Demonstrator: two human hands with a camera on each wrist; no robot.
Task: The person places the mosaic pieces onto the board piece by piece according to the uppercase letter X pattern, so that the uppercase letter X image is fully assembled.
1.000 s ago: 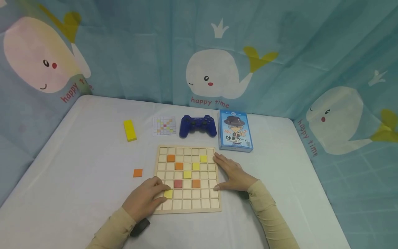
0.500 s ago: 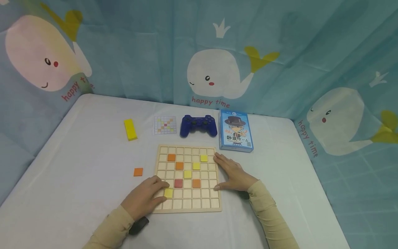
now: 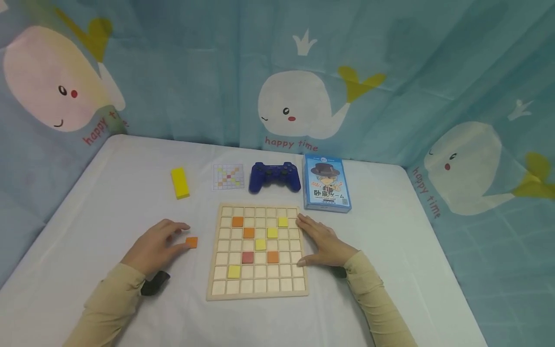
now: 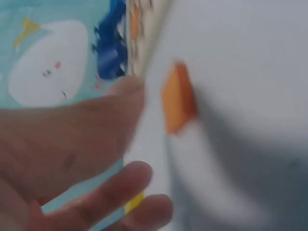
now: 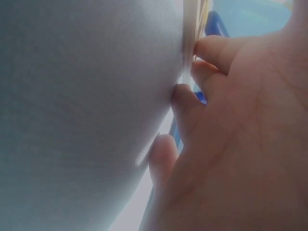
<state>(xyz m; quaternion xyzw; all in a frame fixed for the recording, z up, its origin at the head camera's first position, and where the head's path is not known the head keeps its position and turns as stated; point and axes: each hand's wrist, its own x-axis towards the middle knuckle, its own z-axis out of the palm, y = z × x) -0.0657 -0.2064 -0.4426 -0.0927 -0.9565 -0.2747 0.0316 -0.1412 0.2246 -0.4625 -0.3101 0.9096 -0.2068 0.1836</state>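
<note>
My left hand (image 3: 151, 246) is beside a lone orange tile (image 3: 191, 242) on the white table, left of the wooden grid board (image 3: 213, 270). Its thumb tip overlaps the tile's left side in the head view. In the left wrist view a gap shows between the fingers and the orange tile (image 4: 178, 98), and nothing is held. On the board sit several coloured tiles: orange, yellow and one red tile (image 3: 247, 257). My right hand (image 3: 325, 242) touches the board's right edge with spread fingers; its fingertips (image 5: 207, 45) also meet the board's side in the right wrist view.
Behind the board lie a yellow block (image 3: 180, 183), a printed grid card (image 3: 228, 177), a blue game controller (image 3: 275, 177) and a blue game box (image 3: 326, 183). A whale-patterned curtain (image 3: 195, 77) hangs round the table's back and sides.
My left hand has left the yellow tile at the board's lower left, which stays in its cell, and moved left to the loose orange tile. The right hand keeps its place.
</note>
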